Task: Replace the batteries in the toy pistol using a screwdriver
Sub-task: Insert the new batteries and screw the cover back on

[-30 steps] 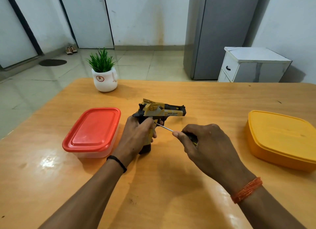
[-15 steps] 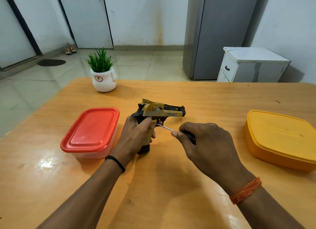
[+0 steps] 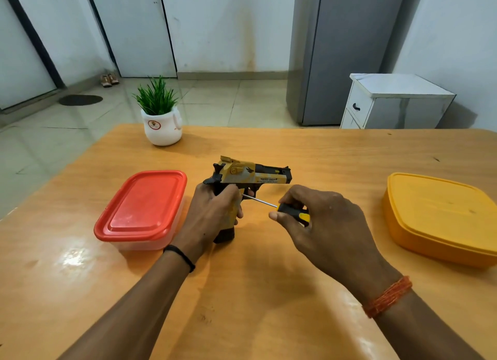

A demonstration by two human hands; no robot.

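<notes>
head view, red-lidded container (image 3: 142, 209), yellow container (image 3: 441, 217); lidded

Wooden table (image 3: 336, 155), head view. Obstacles: red-lidded container (image 3: 142, 209) toward the left edge, yellow container (image 3: 443, 217) against the right edge, potted plant (image 3: 160, 117) at the far left corner. Between the containers, the left hand (image 3: 212, 214) gripping the upright toy pistol (image 3: 247, 177) and the right hand (image 3: 322, 222) holding the screwdriver (image 3: 282, 210) occupy mid-table. Bare surface runs along the far edge and apparently the near edge beneath the forearms.
</notes>
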